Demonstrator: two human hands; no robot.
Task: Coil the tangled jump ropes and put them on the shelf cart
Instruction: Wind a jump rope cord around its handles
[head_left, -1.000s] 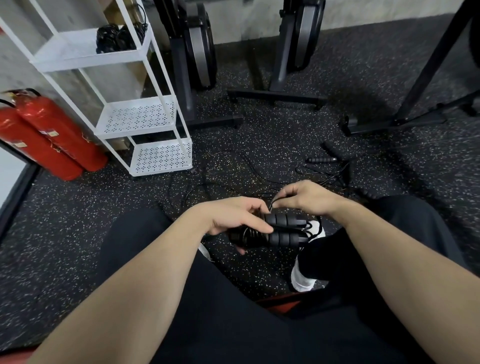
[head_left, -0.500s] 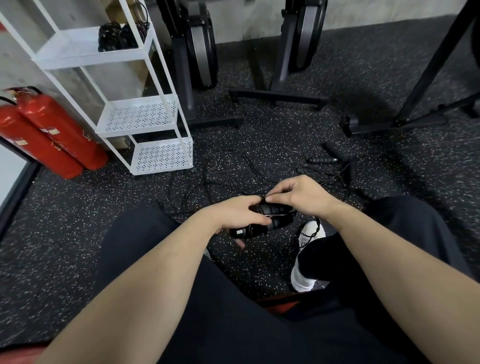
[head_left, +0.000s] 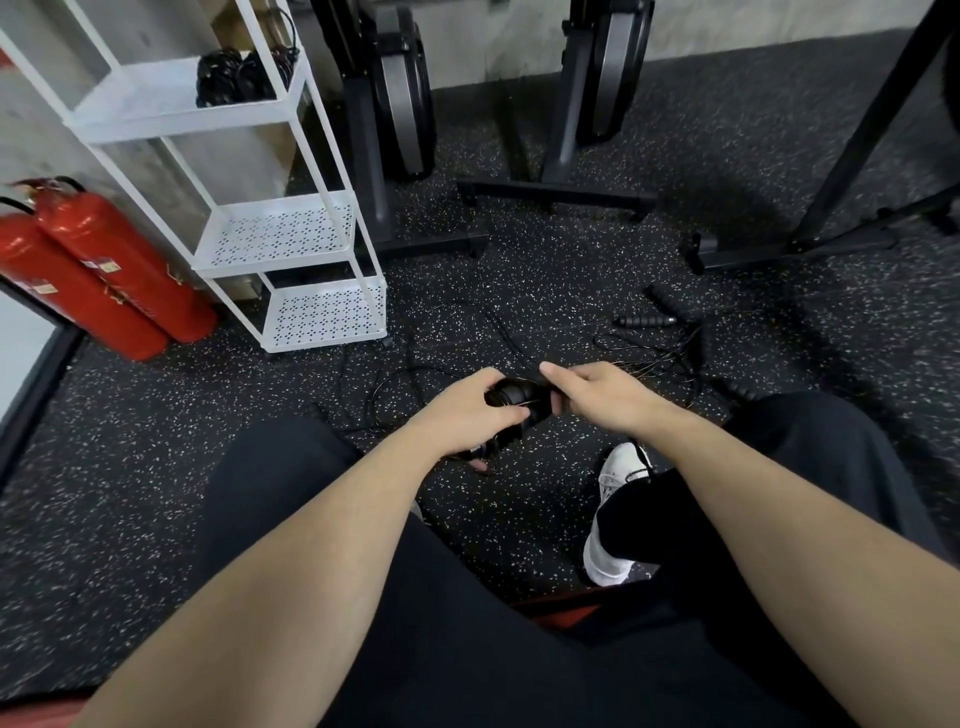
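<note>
Far left, two red fire extinguishers (head_left: 98, 270) lean against the wall, and just beside them stands the white shelf cart (head_left: 291, 249). Its top shelf already carries a couple of dark coiled ropes (head_left: 241, 78), so part of the job looks done; the two perforated shelves below hold nothing that can be seen.

On the speckled floor (head_left: 519, 519) in front of the cart, thin black cord (head_left: 395, 374) trails in loose loops toward the person's knees. In the middle, the left hand (head_left: 462, 415) is curled around a pair of black handles (head_left: 519, 402) held together, fingers wrapped over the top and thumb closing underneath; fine cord appears wound around them. The right hand (head_left: 602, 395) sits close against the far end of that bundle, fingers bent and pinching what seems to be the cord where it meets the handles, though the exact contact is hidden by the knuckles. My reading is that this rope is being wound around its own handles and is not yet finished, since cord runs off from the hands onto the floor.

Further right, a tangle of rope (head_left: 670, 353) lies on the floor with a loose handle (head_left: 644, 322) at its upper edge and another dark handle (head_left: 737, 389) near the right knee. At least one more rope remains to be untangled, coiled and carried over to the cart. A white shoe (head_left: 613, 519) rests below, and black exercise machine frames (head_left: 561, 192) stand along the back wall
</note>
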